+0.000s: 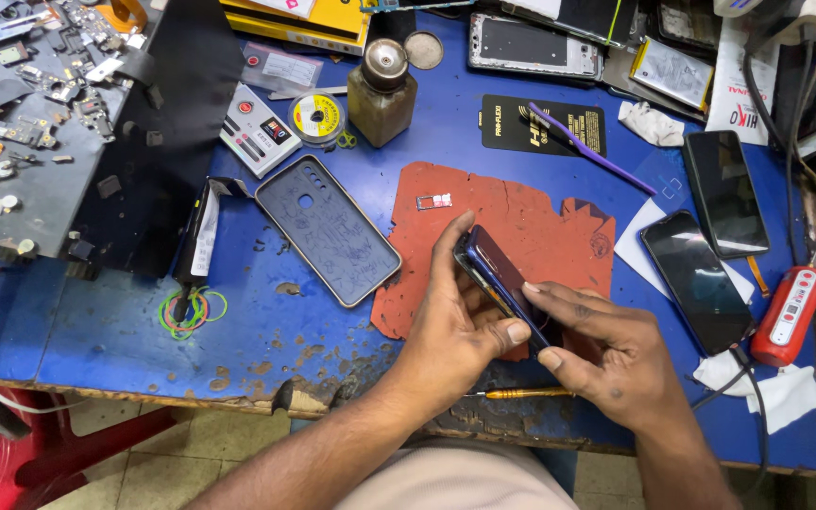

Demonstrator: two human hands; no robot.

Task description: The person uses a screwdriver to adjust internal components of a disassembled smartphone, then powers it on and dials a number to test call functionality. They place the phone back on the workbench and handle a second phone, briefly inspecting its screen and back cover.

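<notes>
Dark blue smartphone [502, 283] held tilted on edge above worn red rubber mat [521, 227], over blue scuffed workbench [106, 331]. Left hand [455, 326] clasped around lower end, thumb pressed on back. Right hand [606, 354] pinching side edge with thumb and forefinger. Grey phone case [328, 229] lying face up just left of mat. Small SIM tray [434, 200] resting on mat. Two black-screened phones [710, 236] lying at right.
</notes>
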